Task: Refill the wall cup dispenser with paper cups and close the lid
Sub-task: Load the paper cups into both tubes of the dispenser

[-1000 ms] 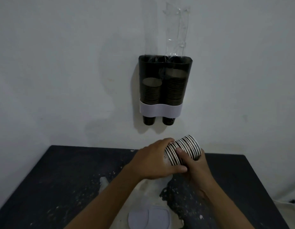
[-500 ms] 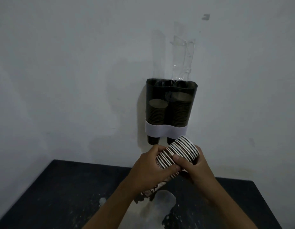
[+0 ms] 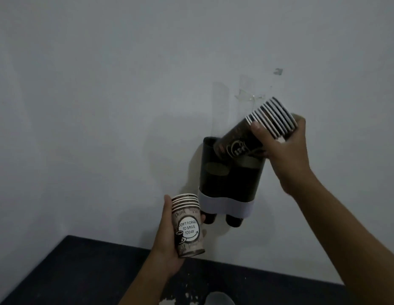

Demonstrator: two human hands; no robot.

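A dark two-tube wall cup dispenser with a white band hangs on the wall, its clear lid flipped up against the wall. My right hand grips a tilted stack of paper cups, bottom end dipping into the dispenser's open top over the right tube. My left hand holds a second, shorter stack of printed cups upright, below and left of the dispenser. A stack of cups shows inside the left tube. Cup bottoms poke out under the band.
A dark table with worn, flaking patches stands against the pale wall below the dispenser. A pale rounded object lies on it at the bottom edge of view.
The one stack held in both hands has been split in two. My right hand rose with its part to the dispenser's top; my left hand kept the other part lower. The view tilted up.
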